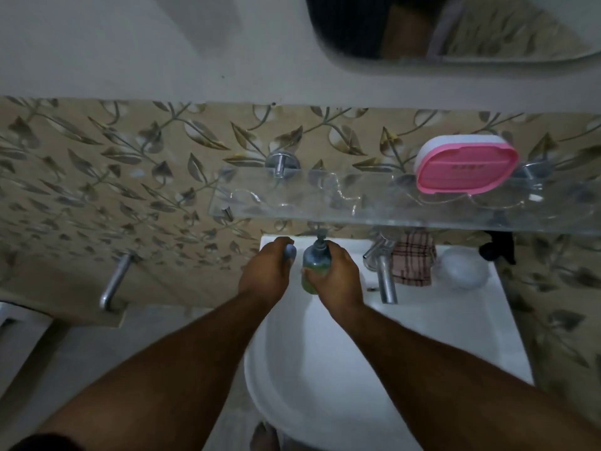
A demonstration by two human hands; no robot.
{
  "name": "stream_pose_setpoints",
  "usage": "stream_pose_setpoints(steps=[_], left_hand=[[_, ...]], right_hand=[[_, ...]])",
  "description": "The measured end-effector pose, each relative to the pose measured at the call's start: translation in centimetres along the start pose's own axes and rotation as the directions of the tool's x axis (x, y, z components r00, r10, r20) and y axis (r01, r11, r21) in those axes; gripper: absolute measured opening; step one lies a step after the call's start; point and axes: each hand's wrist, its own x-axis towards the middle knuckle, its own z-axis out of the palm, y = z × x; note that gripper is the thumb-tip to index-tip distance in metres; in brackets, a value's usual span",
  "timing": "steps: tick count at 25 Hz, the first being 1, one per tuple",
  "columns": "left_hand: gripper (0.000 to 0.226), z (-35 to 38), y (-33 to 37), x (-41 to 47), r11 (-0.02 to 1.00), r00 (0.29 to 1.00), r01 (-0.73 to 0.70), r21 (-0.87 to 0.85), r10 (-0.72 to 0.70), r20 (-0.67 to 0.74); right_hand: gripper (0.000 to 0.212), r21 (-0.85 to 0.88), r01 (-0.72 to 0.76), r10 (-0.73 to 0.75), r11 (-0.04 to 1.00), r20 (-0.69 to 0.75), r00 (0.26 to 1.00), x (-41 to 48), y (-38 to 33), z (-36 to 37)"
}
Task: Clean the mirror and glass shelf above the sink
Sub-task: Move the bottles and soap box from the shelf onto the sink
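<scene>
Over the sink (325,379), my right hand (338,276) is gripping a green pump bottle (314,257); my left hand (265,273) is curling its fingers (280,245) round a small bluish object (289,252).

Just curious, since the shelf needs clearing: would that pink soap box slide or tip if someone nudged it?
The pink soap box looks like thin plastic, so it is probably light. It sits low and wide on the smooth glass shelf, so it would likely slide rather than tip.
</scene>
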Motion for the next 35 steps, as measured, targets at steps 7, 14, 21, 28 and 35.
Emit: stream_pose_setpoints(steps=[7, 14, 21, 28, 35], left_hand=[[0.027, 1.5, -0.2, 5.1, 0.997, 1.0, -0.019, 0.073, 0.017, 0.025], [0.036, 2.6, 0.2, 6.7, 0.971, 0.986, -0.119, 0.209, 0.09, 0.143], [0.051, 1.1, -0.3, 5.1, 0.889, 0.958, -0.283, 0.359, 0.284, 0.049], [0.044, -4.3, 2.4, -4.4, 0.79, 0.799, -0.522, 0.322, 0.585, -0.138], [0.058, -7.7, 11.1, 2.6, 0.76, 0.768, -0.458, 0.461, 0.599, -0.225]], right_hand=[[0.074, -0.056, 0.06, -0.067, 0.997, -0.124, 0.99, 3.9, 0.2, 1.6], [0.074, -0.198, 0.062, -0.074, 0.978, -0.057, 0.996, 5.0, 0.5, 0.7], [0.087, -0.099, 0.061, -0.067, 0.993, -0.062, 0.996, 3.8, 1.4, 0.6], [0.071, 0.057, 0.258, -0.249, 0.965, -0.122, 0.961, -7.4, 3.5, -4.8], [0.029, -0.229, 0.643, -0.679, 0.731, -0.339, 0.651, -5.5, 0.0, -16.7]])
